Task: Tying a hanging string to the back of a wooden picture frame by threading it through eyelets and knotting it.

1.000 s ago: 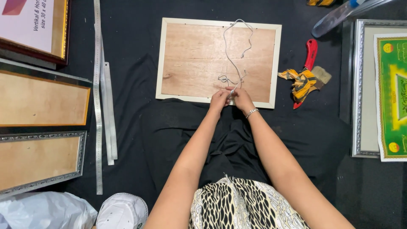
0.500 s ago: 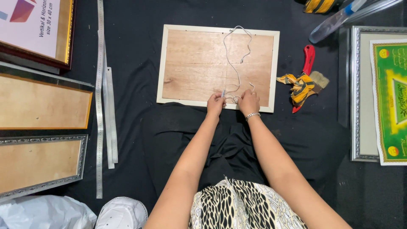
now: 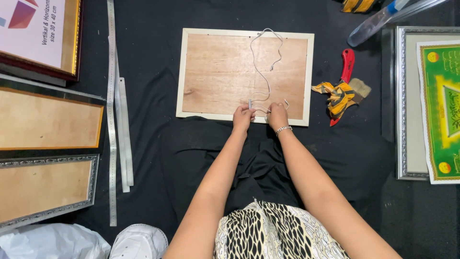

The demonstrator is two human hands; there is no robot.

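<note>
Only real container here is the white-edged picture frame (image 3: 245,74), lying face-down on the black cloth (image 3: 153,96) with its plywood backing showing and a white cord (image 3: 262,76) looped over it. Both hands sit at the frame's near edge: left hand (image 3: 243,116) and right hand (image 3: 277,114) each pinched shut on the cord's lower end, just beside each other.

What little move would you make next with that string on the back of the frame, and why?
Probably draw the string taut: both the left hand and right hand pinch it at the picture frame's near edge, while the rest lies in a slack loop across the wooden backing.
</note>
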